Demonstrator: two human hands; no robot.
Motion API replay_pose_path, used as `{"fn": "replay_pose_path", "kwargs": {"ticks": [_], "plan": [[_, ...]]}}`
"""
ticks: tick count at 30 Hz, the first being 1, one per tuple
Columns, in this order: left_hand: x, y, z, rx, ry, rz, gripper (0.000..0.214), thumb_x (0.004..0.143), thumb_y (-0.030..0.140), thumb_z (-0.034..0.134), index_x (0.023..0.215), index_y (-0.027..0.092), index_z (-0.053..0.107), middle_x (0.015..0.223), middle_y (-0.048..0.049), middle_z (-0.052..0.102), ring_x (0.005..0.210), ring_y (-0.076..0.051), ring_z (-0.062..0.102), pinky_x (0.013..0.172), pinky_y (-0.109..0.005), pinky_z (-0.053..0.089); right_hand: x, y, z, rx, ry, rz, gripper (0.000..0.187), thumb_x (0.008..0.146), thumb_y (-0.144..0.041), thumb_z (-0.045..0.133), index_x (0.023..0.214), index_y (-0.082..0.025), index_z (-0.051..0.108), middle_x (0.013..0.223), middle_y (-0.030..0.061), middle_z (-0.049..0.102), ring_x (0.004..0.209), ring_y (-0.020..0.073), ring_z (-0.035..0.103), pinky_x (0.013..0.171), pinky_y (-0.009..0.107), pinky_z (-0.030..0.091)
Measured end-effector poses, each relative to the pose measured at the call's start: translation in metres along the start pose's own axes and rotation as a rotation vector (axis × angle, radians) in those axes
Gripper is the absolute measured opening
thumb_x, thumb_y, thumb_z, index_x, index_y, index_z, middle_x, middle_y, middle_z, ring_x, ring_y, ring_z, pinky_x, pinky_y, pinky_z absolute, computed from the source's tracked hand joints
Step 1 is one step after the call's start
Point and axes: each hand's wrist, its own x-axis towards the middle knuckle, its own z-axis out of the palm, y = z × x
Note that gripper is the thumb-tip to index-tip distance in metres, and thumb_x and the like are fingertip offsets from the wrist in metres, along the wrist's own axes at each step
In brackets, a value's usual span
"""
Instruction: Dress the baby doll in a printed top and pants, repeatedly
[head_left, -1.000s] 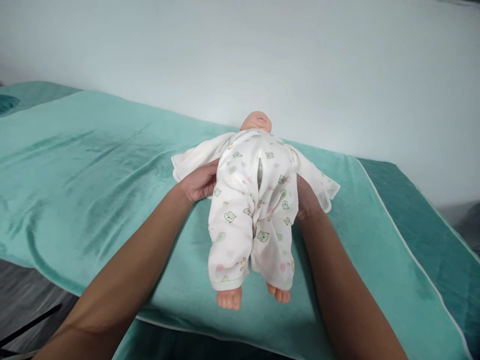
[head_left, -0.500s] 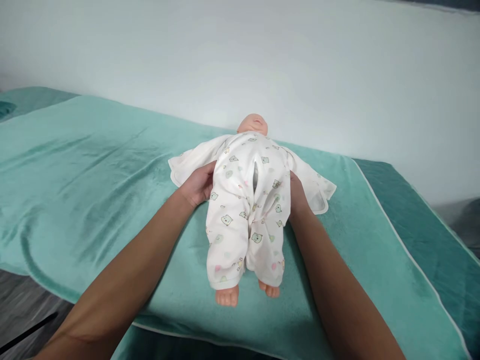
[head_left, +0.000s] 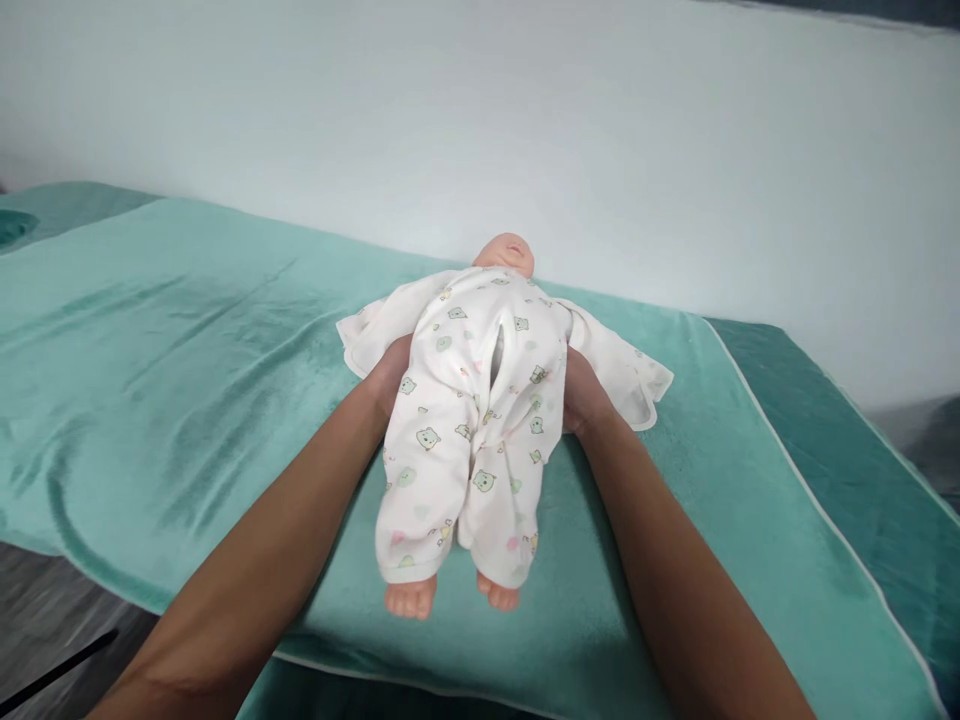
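A baby doll lies on its back on the green blanket, its head near the wall and its bare feet toward me. It wears white trousers with a bear print, split at the crotch and drawn high up the torso. White sleeves of a printed top spread out on both sides. My left hand holds the doll at the hip on the left, its fingers hidden under the cloth. Opposite it, my right hand grips the other hip, with its fingertips also out of sight behind the doll.
The light green blanket has folds on the left and covers a darker green surface that shows on the right. A pale wall rises behind. Grey floor and a thin black bar show at lower left.
The doll's legs and hips have swung to the left. Both hands have shifted slightly left with the hips, while the head and spread sleeves stay nearly in place.
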Motion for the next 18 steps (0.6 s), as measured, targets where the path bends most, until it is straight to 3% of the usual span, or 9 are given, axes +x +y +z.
{"fn": "replay_pose_path", "kwargs": {"ticks": [4,9,13,18], "plan": [[0.001,0.002,-0.001,-0.032,0.076,-0.012,0.047,0.086,0.026,0.059,0.131,0.013,0.06,0.097,-0.0096,0.078,0.114,-0.036,0.069,0.104,-0.05,0.055,0.003,0.003,-0.001,-0.005,-0.063,-0.003,0.032,0.066,-0.03,0.08,0.095,-0.024,0.07,0.1,0.0062,0.078,0.101,0.0293,0.071,0.088,0.046,0.06],[0.002,0.001,-0.003,0.037,0.123,0.121,0.048,0.086,0.031,0.064,0.131,0.015,0.061,0.103,-0.0076,0.077,0.122,-0.037,0.065,0.106,-0.05,0.055,-0.001,0.001,0.001,-0.038,-0.052,-0.048,0.039,0.067,-0.034,0.08,0.104,-0.025,0.073,0.106,0.0059,0.078,0.103,0.0289,0.071,0.089,0.047,0.06],[0.005,-0.001,-0.01,0.034,0.089,0.229,0.05,0.085,0.037,0.067,0.131,0.02,0.062,0.111,-0.0057,0.077,0.126,-0.037,0.063,0.107,-0.049,0.054,-0.003,0.001,0.003,-0.035,-0.033,-0.082,0.04,0.065,-0.031,0.079,0.105,-0.025,0.074,0.106,0.0043,0.078,0.106,0.0283,0.07,0.09,0.046,0.059],[0.008,-0.004,-0.014,0.015,0.056,0.229,0.052,0.084,0.036,0.069,0.132,0.018,0.061,0.111,-0.0067,0.077,0.125,-0.036,0.063,0.108,-0.05,0.053,-0.002,0.003,0.003,-0.038,0.025,-0.14,0.033,0.067,-0.03,0.076,0.1,-0.025,0.075,0.103,0.0027,0.079,0.106,0.027,0.069,0.092,0.045,0.058]]}}
